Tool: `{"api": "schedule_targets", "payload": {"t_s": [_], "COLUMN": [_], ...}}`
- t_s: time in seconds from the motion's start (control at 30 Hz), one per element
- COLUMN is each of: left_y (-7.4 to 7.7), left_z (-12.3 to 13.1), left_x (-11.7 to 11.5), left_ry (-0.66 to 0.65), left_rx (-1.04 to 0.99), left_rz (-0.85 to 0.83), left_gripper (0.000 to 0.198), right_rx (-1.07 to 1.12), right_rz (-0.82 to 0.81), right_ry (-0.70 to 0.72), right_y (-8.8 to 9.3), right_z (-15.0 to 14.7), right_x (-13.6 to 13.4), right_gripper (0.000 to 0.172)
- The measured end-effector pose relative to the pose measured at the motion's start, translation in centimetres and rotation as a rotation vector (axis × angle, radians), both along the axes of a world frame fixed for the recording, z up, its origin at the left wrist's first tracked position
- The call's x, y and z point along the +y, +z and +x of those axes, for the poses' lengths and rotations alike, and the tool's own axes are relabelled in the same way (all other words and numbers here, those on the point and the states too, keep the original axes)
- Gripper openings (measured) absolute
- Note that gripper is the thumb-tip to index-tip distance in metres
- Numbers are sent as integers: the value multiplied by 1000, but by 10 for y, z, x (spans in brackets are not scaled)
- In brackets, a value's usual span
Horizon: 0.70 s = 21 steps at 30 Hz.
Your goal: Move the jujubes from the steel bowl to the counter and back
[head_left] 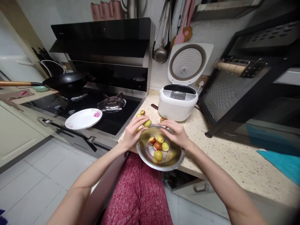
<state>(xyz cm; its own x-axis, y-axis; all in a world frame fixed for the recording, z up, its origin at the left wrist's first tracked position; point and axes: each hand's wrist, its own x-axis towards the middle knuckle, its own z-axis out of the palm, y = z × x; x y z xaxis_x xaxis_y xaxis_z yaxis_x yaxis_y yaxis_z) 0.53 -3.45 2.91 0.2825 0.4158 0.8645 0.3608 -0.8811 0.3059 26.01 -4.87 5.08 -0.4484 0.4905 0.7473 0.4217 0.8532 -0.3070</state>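
A shiny metal bowl (172, 162) sits at the counter's front edge, partly overhanging it and above my lap. Inside lie several green and brown jujubes (157, 146). My left hand (134, 132) is at the bowl's far left rim, fingers stretched over loose jujubes on the counter, thumb near the rim. A green jujube (147, 123) lies just under those fingertips. On the far right rim rests my right hand (177, 133), thumb on the inner side and fingers across the edge. Beyond its fingertips a brownish jujube (162, 119) shows in part.
Behind the bowl stands a white rice cooker (178, 107), lid raised. To the left, a white flowered plate (82, 120) rests at the front of the gas stove (131, 111), with a black wok (67, 82) farther back. A black metal rack (225, 103) stands on the right, near a turquoise cloth (282, 164).
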Motion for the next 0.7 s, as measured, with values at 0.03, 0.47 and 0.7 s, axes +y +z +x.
{"api": "schedule_targets", "payload": {"t_s": [0.03,0.47,0.7], "left_y": [4,12,2], "left_z": [1,9,1], "left_x": [-6,-28,-20], "left_ry": [-24,-184,-210], "left_rx": [30,233,106], "left_rz": [19,259,253], "left_gripper": [43,46,36], "right_rx": [6,37,-33], "right_rz": [-18,-242,-254], "right_ry": [14,147,192], "right_y": [1,7,10], "right_z": [-1,-12,-12], "right_x": [-2,-19,-20], "right_gripper": [22,32,34]}}
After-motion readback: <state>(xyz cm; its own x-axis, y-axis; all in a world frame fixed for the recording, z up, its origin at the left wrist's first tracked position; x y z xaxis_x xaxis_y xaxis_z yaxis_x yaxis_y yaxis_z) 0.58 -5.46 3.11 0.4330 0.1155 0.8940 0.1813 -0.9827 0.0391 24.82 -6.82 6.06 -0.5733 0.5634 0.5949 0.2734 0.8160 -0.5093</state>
